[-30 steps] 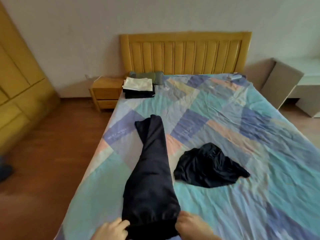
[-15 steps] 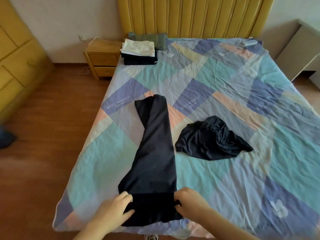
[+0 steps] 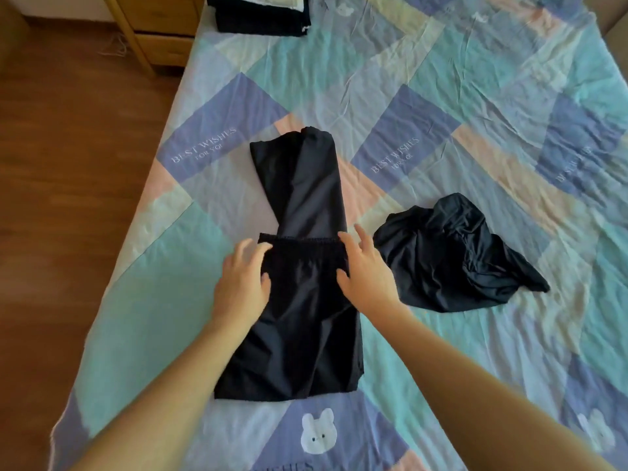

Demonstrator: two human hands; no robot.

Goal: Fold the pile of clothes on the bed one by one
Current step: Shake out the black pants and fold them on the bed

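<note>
A pair of black trousers lies lengthwise on the patchwork bed sheet, near the bed's left edge, its elastic waistband end folded up over the legs. The left hand and right hand rest at either side of that folded waistband, fingers spread and loose, gripping nothing. Just right of the right hand sits a crumpled black garment, apart from the trousers. At the head of the bed a stack of folded clothes lies beside a wooden nightstand. Half a second earlier both hands held the waistband at the foot of the bed; it is now folded forward and released.
</note>
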